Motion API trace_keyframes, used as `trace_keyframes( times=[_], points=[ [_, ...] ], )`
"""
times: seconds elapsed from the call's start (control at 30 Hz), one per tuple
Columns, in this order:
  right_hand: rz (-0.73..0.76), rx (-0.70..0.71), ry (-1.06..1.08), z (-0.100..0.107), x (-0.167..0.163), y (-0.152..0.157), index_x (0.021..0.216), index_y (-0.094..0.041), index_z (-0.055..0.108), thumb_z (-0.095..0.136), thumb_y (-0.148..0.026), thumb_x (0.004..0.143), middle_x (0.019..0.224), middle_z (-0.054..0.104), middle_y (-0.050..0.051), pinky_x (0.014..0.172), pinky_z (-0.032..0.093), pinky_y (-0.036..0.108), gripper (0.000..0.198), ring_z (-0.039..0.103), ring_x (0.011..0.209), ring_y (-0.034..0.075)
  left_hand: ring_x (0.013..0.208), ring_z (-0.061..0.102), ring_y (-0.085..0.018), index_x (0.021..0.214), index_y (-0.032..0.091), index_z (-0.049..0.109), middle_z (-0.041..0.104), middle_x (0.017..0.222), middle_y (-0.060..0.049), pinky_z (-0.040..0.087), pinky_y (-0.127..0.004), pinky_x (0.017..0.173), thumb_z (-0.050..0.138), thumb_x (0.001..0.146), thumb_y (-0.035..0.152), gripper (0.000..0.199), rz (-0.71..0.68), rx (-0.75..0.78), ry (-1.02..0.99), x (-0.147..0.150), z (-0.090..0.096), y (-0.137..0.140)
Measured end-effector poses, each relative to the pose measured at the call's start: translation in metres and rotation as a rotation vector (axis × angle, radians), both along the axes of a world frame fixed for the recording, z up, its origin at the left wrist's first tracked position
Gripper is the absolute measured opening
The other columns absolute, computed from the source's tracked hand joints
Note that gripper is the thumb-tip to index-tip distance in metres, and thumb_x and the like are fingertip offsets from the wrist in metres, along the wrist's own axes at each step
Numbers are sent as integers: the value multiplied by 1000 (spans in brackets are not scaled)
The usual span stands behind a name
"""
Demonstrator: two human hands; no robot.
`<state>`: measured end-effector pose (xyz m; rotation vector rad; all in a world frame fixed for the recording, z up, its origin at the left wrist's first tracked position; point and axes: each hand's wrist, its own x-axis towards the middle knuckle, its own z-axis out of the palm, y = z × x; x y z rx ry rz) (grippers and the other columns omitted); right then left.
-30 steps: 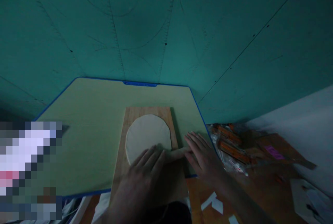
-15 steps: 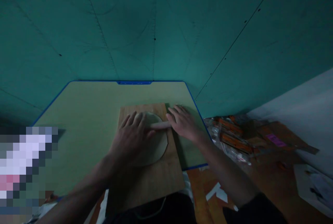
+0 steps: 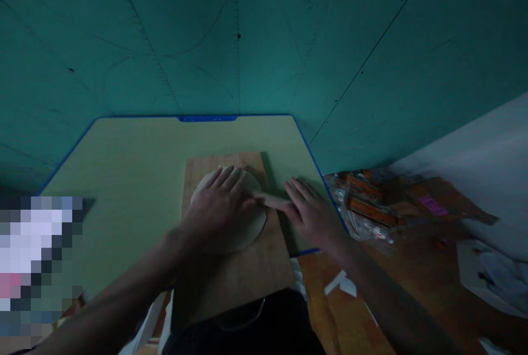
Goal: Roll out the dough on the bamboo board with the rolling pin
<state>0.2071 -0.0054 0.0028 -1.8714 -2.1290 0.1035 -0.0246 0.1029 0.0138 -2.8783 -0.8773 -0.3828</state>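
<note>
A thin round sheet of dough [image 3: 252,228] lies on a wooden board [image 3: 243,275]. Across its right part runs a slim rolling pin [image 3: 271,200], which sticks out past the board's right edge. My left hand [image 3: 218,201] covers the pin's left part above the dough, fingers stretched forward and thumb along the pin. At the pin's right end, beyond the board, my right hand [image 3: 309,209] holds it with the fingers extended. Both palms hide parts of the pin, and my left hand and forearm cover the dough's left side.
Under the board is a pale table [image 3: 132,151] with a blue rim, standing against a green wall [image 3: 264,41]. A pixelated patch covers the table's left side. Plastic-wrapped orange packs [image 3: 367,201] and a flattened cardboard box [image 3: 445,195] lie to the right.
The rolling pin has shifted to the right and slants more, its right end nearer me. Both hands have moved right with it. The camera view has tilted slightly.
</note>
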Motion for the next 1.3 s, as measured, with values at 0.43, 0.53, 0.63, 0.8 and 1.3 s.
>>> trace_keyframes(
  times=[0.43, 0.53, 0.63, 0.8, 1.3],
  points=[
    [223, -95, 9, 20, -38, -59, 158, -13, 31, 58, -18, 92, 156, 46, 16, 119, 37, 56, 72, 36, 148, 34, 144, 42, -33, 133, 9, 60, 60, 141, -18, 33, -54, 119, 35, 106, 49, 54, -187, -165, -72, -25, 8, -9],
    [148, -78, -25, 10, -19, -37, 155, -10, 36, 50, -26, 98, 156, 45, 21, 119, 33, 62, 61, 35, 148, 36, 137, 51, -30, 124, 12, 67, 64, 136, -15, 33, -52, 119, 33, 107, 43, 49, -200, -205, -22, 13, 9, 25],
    [125, -68, 40, 9, -15, -34, 160, -10, 24, 49, -26, 99, 157, 42, 22, 118, 35, 62, 68, 35, 148, 35, 132, 55, -29, 123, 14, 67, 65, 135, -13, 35, -53, 117, 32, 107, 37, 46, -122, -200, -27, 33, 7, 32],
    [282, -156, 277, 25, -46, -58, 163, -17, 12, 50, -10, 89, 165, 32, 11, 121, 37, 46, 83, 32, 151, 24, 137, 49, -34, 124, 12, 65, 63, 136, -17, 39, -57, 115, 37, 105, 32, 40, -58, -154, -98, -18, 10, -8],
    [335, -34, 250, 9, -58, -80, 162, -18, 20, 34, 8, 83, 164, 33, 12, 114, 48, 43, 84, 30, 151, 23, 136, 49, -34, 129, 11, 67, 59, 143, -15, 37, -53, 115, 43, 100, 28, 40, -29, -296, -55, 7, 5, 16]
  ],
)
